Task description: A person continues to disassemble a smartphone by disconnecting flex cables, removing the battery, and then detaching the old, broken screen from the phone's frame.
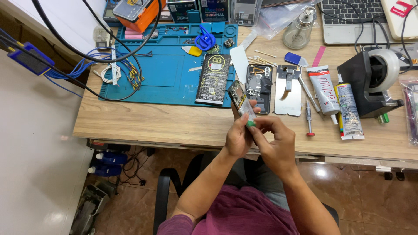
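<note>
Looks like mid-teardown on a phone: the person has the opened phone frame (pixel 242 103) lifted off the desk, just above the near edge of the wooden table (pixel 152 124), tilted with its top toward 11 o'clock. The left hand (pixel 238 138) is wrapped around the lower end, fingers pressed together on it, while the right hand (pixel 275 141) pinches something small and green (pixel 251 124) right at the frame's bottom edge, probably a pick or a tab, too small to tell which. Best guess is prying or peeling at that end, so the next bit calls for a gentle, steady pull and a firm hold, since the exposed board looks thin and stiff. At 12 o'clock from the hands lies another opened phone body (pixel 258 88), dark and full of parts, with a shiny grey back plate (pixel 288 91) at 1 o'clock. A flat black battery (pixel 213 79) sits at 11 o'clock on the rubbery blue mat (pixel 165 69). Two soft glue tubes (pixel 337 102) and a slim metal screwdriver (pixel 308 115) lie out at 3 o'clock.
</note>
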